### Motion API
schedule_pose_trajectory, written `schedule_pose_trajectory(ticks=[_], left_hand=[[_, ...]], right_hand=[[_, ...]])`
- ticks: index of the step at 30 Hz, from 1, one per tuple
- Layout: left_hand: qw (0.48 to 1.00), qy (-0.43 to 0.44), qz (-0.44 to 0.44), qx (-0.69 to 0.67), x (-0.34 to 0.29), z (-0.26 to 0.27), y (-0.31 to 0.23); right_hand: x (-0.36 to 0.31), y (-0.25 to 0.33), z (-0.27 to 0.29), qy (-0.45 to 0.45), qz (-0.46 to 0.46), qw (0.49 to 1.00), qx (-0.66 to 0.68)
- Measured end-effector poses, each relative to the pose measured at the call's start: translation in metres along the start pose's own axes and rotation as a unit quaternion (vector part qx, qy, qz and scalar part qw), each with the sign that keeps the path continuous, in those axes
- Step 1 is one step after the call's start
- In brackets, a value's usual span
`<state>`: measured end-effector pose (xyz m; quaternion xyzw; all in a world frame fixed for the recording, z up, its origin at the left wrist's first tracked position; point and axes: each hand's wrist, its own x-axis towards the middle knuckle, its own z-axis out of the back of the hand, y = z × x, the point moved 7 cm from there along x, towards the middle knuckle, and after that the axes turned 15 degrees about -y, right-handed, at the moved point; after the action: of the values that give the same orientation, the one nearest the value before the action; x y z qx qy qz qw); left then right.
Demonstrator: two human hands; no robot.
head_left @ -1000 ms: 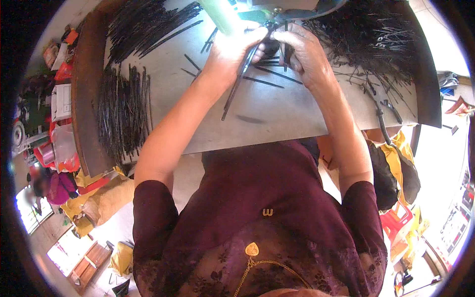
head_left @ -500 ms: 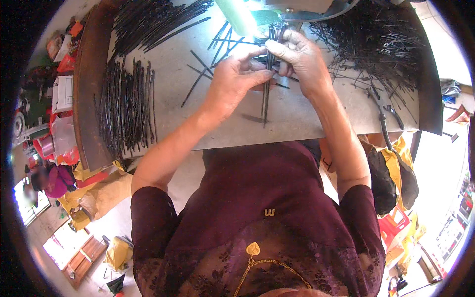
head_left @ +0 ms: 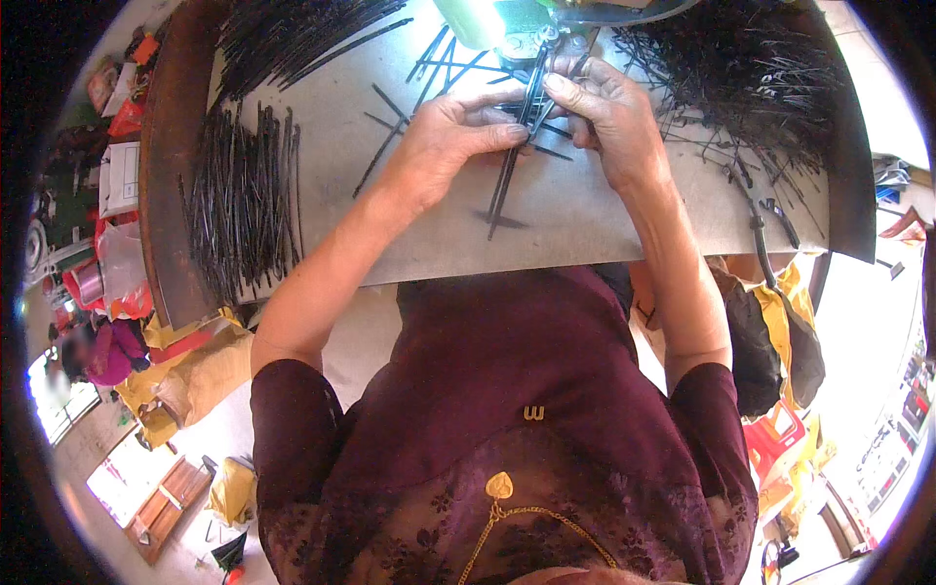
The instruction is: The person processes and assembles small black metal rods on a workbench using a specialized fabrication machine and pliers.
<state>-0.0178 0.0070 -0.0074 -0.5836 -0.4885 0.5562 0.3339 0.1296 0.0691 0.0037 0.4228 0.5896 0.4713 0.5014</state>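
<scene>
Under the bright lamp, a few thin dark rods [head_left: 504, 183] are held slanting between my two hands. My left hand [head_left: 451, 135] is closed on them, its thumb pressed along their middle. Higher up, my right hand [head_left: 612, 109] pinches the rods between thumb and fingers near their top ends. Those ends lie by a small metal part at the foot of the lamp, too glared to make out. Several loose dark rods [head_left: 446, 66] lie crossed on the table just beyond my left hand.
On the pale tabletop [head_left: 390, 249], bundles of dark rods [head_left: 242, 200] lie at the left, with another pile [head_left: 292, 44] behind. A tangled heap of dark rods [head_left: 741, 78] fills the far right. A lit lamp [head_left: 470, 21] hangs at the back. Dark raised edges [head_left: 853, 146] border the table.
The held rods have tilted, their lower ends swinging left. My right hand has shifted slightly right and down, and the rods have spread a little apart.
</scene>
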Motion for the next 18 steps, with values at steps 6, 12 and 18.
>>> schedule_pose_trajectory(ticks=[6, 12, 18], left_hand=[[1.0, 0.016, -0.003, -0.002, 0.0, -0.006, 0.001], [0.997, 0.015, -0.044, 0.056, 0.0, -0.009, 0.0], [0.998, 0.031, -0.029, 0.041, -0.003, -0.014, -0.003]], right_hand=[[0.002, -0.008, 0.002, -0.004, -0.009, 1.0, 0.015], [0.001, -0.016, 0.004, 0.013, -0.037, 0.999, 0.025], [-0.003, -0.015, 0.004, 0.0, -0.048, 0.997, 0.067]])
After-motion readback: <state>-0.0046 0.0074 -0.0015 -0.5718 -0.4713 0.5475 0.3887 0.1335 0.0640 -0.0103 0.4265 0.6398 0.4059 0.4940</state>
